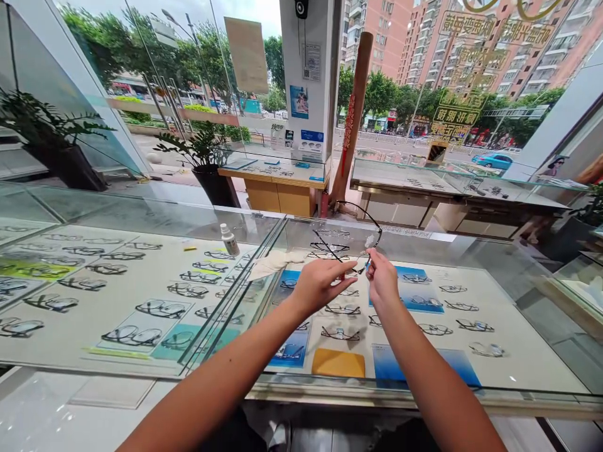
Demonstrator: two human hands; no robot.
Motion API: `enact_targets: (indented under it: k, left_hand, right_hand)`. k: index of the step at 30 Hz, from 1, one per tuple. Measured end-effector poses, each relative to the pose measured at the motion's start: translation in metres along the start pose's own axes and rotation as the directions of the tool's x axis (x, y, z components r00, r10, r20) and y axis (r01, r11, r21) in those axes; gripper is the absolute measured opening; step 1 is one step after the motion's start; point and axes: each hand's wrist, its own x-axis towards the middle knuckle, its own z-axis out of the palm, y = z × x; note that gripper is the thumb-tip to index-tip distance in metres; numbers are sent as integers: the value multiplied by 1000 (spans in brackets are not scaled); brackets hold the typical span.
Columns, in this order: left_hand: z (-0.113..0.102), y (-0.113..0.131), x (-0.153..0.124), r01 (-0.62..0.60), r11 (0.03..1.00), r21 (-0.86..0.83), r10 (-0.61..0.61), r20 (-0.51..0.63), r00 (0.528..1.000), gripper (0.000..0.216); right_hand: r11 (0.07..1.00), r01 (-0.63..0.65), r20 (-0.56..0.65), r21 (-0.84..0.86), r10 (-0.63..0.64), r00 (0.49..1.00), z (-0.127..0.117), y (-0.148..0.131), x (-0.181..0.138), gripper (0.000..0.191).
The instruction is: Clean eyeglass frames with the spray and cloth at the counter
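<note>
In front of me, above the glass counter, a pair of dark-rimmed eyeglasses (379, 229) is held with its temples pointing up and away. My right hand (382, 276) pinches the frame at its right side, fingers closed. From the other side, my left hand (323, 285) grips the frame between thumb and fingertips; the exact contact is small and partly hidden. A pale crumpled cloth (273, 266) lies on the glass just left of my left hand. Farther left stands a small white spray bottle (228, 240) with a label.
Rows of eyeglasses (340, 333) lie inside the glass display case (513, 345), with blue cards and an orange-yellow pouch (338, 363). Another case section (117, 301) adjoins on the left. Beyond are a potted plant (207, 160), a wooden post (351, 119) and more display counters (405, 179).
</note>
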Motion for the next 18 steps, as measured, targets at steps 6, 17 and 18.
enact_targets:
  k: [6, 17, 18]
  left_hand:
    - [-3, -7, -1, 75, 994, 83, -71, -48, 996, 21]
    - [-18, -15, 6, 36, 991, 131, -14, -168, 986, 9]
    - [-19, -15, 6, 44, 993, 111, -21, -198, 980, 9]
  right_hand:
    - [999, -33, 31, 0, 33, 999, 4, -3, -7, 53]
    - [999, 30, 242, 14, -33, 970, 10, -20, -19, 48]
    - [998, 59, 285, 8, -59, 957, 11, -22, -21, 47]
